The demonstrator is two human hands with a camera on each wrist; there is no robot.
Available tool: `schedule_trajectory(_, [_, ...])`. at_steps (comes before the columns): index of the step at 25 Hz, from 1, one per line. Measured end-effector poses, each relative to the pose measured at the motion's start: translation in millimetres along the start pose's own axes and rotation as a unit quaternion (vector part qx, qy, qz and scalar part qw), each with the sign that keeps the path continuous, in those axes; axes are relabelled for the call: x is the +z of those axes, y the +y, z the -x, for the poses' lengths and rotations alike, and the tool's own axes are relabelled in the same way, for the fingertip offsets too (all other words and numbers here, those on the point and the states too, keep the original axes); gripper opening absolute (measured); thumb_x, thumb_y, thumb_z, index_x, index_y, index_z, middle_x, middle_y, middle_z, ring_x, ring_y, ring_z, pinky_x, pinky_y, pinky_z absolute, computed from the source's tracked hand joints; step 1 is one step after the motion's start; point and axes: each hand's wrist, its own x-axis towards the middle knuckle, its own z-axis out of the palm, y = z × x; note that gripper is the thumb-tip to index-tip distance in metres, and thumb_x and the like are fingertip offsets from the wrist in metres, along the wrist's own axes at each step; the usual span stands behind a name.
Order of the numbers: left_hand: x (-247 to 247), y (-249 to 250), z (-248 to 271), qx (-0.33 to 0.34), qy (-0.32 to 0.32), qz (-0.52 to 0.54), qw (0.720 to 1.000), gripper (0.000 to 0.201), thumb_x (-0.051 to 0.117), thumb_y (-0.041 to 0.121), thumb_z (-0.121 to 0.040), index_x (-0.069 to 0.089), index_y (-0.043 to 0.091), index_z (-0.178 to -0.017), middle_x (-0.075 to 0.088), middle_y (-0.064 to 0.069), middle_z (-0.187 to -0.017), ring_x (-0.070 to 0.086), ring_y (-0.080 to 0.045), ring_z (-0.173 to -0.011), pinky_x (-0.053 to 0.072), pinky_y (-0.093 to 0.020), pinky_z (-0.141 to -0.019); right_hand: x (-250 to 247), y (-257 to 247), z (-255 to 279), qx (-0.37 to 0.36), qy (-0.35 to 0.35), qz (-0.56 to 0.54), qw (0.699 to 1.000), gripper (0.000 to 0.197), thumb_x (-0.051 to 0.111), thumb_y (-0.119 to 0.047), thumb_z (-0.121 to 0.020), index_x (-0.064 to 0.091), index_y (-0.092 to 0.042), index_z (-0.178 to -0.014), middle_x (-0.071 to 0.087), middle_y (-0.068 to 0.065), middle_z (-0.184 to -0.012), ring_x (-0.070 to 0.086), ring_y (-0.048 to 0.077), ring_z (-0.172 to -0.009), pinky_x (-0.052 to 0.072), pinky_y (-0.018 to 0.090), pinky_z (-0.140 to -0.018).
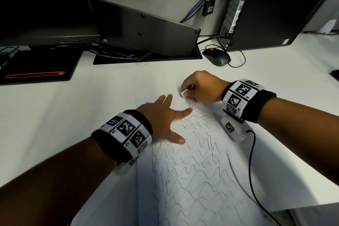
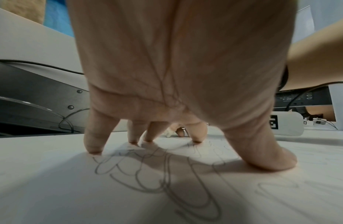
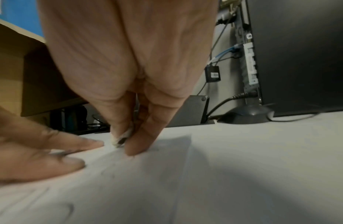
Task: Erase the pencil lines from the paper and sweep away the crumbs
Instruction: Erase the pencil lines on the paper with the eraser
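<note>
A white sheet of paper (image 1: 198,185) covered with wavy pencil lines (image 1: 192,161) lies on the white desk. My left hand (image 1: 165,115) presses flat on the paper's upper left with its fingers spread, fingertips (image 2: 93,150) down on the sheet (image 2: 70,189). My right hand (image 1: 200,88) pinches a small white eraser (image 1: 184,93) and holds it against the paper's top edge, just beyond the left fingertips. In the right wrist view the eraser (image 3: 121,138) shows a dark smudged face between thumb and finger, touching the paper (image 3: 205,174).
A black mouse (image 1: 216,57) with its cable lies behind the right hand. A computer tower (image 1: 271,5) stands at the back right, a monitor (image 1: 42,5) and its base (image 1: 36,64) at the back left, a grey slanted panel (image 1: 143,27) between them. A black cable (image 1: 253,167) trails from my right wrist.
</note>
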Motion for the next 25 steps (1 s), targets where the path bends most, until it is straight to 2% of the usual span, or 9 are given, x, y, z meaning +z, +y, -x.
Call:
schedule_trajectory(4, [-5, 6, 0, 0.007, 0.010, 0.009, 1.000, 0.095, 0.059, 0.073, -0.080, 0.003, 0.051, -0.153, -0.010, -0.007, -0.166, -0.006, -0.026, -0.153, 0.023, -0.052, -0.118, 8, 4, 1, 0.009, 0.024, 0.017, 1.000, 0.008, 0.066, -0.015, -0.084, 0.073, -0.014, -0.088, 0.070, -0.001, -0.084, 0.062, 0.016, -0.080, 0.052, 0.031, -0.077])
schedule_trajectory(8, [-7, 12, -4, 0.003, 0.004, 0.008, 1.000, 0.098, 0.058, 0.075, -0.079, -0.001, 0.050, -0.154, -0.010, -0.011, -0.166, -0.008, -0.029, -0.153, 0.026, -0.054, -0.116, 6, -1, 2, -0.008, 0.013, 0.024, 1.000, 0.008, 0.066, -0.017, -0.083, 0.073, -0.016, -0.088, 0.070, -0.002, -0.086, 0.061, 0.014, -0.080, 0.053, 0.033, -0.076])
schedule_trajectory(11, [-5, 10, -5, 0.008, 0.004, 0.020, 1.000, 0.096, 0.059, 0.074, -0.079, 0.002, 0.051, -0.153, -0.011, -0.005, -0.166, -0.008, -0.029, -0.152, 0.025, -0.054, -0.117, 9, -10, 6, -0.036, -0.060, 0.023, 0.997, 0.011, 0.066, -0.022, -0.085, 0.074, -0.022, -0.093, 0.069, -0.006, -0.089, 0.061, 0.010, -0.081, 0.052, 0.027, -0.073])
schedule_trajectory(12, [-5, 9, -4, 0.008, 0.002, 0.020, 1.000, 0.096, 0.059, 0.074, -0.079, 0.002, 0.051, -0.153, -0.012, -0.005, -0.166, -0.009, -0.029, -0.152, 0.024, -0.054, -0.117, 7, -10, 5, -0.033, -0.064, 0.024, 0.997, 0.011, 0.066, -0.023, -0.086, 0.074, -0.023, -0.094, 0.069, -0.006, -0.089, 0.061, 0.010, -0.082, 0.051, 0.027, -0.074])
schedule_trajectory(15, [-3, 11, -5, 0.001, -0.001, 0.003, 1.000, 0.097, 0.055, 0.078, -0.079, -0.004, 0.054, -0.152, -0.015, -0.010, -0.165, -0.011, -0.027, -0.152, 0.025, -0.053, -0.117, 0, -1, 0, 0.005, 0.001, 0.057, 0.998, 0.012, 0.063, -0.024, -0.086, 0.073, -0.025, -0.093, 0.069, -0.006, -0.093, 0.062, 0.016, -0.088, 0.051, 0.032, -0.078])
schedule_trajectory(16, [-3, 11, -4, 0.000, 0.000, 0.001, 1.000, 0.097, 0.055, 0.078, -0.079, -0.004, 0.054, -0.152, -0.014, -0.010, -0.165, -0.011, -0.027, -0.152, 0.025, -0.053, -0.117, 1, 0, 0, 0.002, 0.000, 0.066, 0.998, 0.012, 0.063, -0.024, -0.086, 0.073, -0.025, -0.092, 0.069, -0.006, -0.093, 0.061, 0.016, -0.088, 0.051, 0.032, -0.077])
schedule_trajectory(19, [-3, 9, -4, 0.006, -0.004, 0.016, 1.000, 0.097, 0.056, 0.077, -0.078, -0.002, 0.054, -0.152, -0.014, -0.008, -0.165, -0.012, -0.027, -0.152, 0.023, -0.053, -0.118, 5, -7, 4, -0.035, -0.078, 0.048, 0.995, 0.011, 0.064, -0.023, -0.086, 0.074, -0.024, -0.092, 0.069, -0.007, -0.088, 0.061, 0.012, -0.083, 0.049, 0.027, -0.072])
schedule_trajectory(23, [-4, 10, -4, 0.002, -0.001, 0.000, 1.000, 0.096, 0.054, 0.078, -0.079, -0.004, 0.054, -0.152, -0.013, -0.010, -0.165, -0.011, -0.027, -0.152, 0.025, -0.053, -0.116, -1, -1, 2, 0.006, -0.016, 0.086, 0.996, 0.015, 0.061, -0.025, -0.086, 0.072, -0.028, -0.096, 0.068, -0.008, -0.096, 0.061, 0.016, -0.092, 0.044, 0.028, -0.075])
schedule_trajectory(25, [-4, 10, -3, 0.007, 0.001, 0.002, 1.000, 0.095, 0.055, 0.077, -0.079, -0.001, 0.053, -0.152, -0.012, -0.009, -0.166, -0.010, -0.027, -0.152, 0.025, -0.052, -0.116, 4, -5, 4, -0.026, -0.050, 0.074, 0.996, 0.015, 0.062, -0.023, -0.084, 0.073, -0.027, -0.094, 0.069, -0.007, -0.092, 0.061, 0.015, -0.088, 0.050, 0.031, -0.076])
